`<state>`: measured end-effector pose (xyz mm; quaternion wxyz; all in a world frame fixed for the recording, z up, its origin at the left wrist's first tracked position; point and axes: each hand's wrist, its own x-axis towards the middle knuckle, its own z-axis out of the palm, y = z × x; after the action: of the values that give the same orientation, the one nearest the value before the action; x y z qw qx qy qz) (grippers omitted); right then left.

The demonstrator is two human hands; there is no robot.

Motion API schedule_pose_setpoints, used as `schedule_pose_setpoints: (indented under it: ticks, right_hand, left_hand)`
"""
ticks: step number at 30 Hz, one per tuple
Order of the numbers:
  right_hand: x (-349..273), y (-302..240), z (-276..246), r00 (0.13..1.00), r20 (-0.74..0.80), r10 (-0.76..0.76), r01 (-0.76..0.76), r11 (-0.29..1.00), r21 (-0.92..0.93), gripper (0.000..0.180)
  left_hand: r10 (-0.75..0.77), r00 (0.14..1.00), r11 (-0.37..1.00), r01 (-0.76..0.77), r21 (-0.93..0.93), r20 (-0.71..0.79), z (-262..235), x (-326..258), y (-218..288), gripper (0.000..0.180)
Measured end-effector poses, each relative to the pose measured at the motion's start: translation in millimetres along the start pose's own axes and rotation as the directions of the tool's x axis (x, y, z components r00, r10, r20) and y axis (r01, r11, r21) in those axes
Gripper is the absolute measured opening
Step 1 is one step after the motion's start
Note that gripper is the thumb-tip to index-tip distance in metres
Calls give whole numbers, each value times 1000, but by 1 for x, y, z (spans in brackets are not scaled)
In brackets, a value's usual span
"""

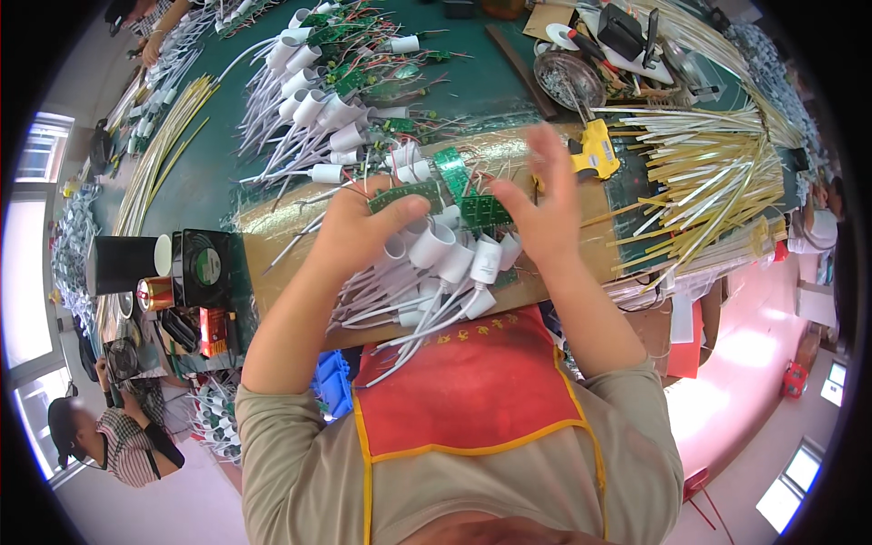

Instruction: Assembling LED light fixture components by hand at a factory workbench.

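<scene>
Over a brown board (277,227) on the bench, my left hand (352,232) is closed at the edge of a green circuit board (409,193), its thumb lying along it. My right hand (552,209) is raised, thumb and fingers apart, slightly smeared by motion. Its thumb is beside another green circuit board (484,211), and I cannot tell if they touch. Between and below my hands lies a pile of white cylindrical sockets (431,245) with white cables hanging toward my red apron (459,391). Thin red and white wires run among the boards.
Beyond my hands lies a heap of wired sockets (309,109). At right are a yellow tool (595,153), a metal bowl (570,80) and bundled yellow and white strips (708,173). A black fan (202,268) stands at left. A person (113,436) sits at lower left.
</scene>
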<state>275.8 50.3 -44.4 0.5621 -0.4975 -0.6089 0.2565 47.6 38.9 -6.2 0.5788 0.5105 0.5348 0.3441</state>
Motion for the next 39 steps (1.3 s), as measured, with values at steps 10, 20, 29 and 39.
schedule_pose_setpoints:
  ticks: [10,20,29,39]
  right_hand:
    - [-25,-42,19,812,541,218,-512,709,484,19]
    - [-17,-52,32,718,661,218,-625,618,476,14]
    - [1,-57,38,765,603,226,-544,727,418,19]
    - [15,-29,-8,885,344,313,-368,924,107,43]
  left_hand:
    - [300,940,954,-296,-52,160,4,-13,-4,20]
    - [291,949,938,-257,-232,123,-6,-19,-11,19]
    - [187,978,960,-202,-195,-93,4,-21,6,18]
    - [259,734,946,-323,12,-627,-62,-17,53,23]
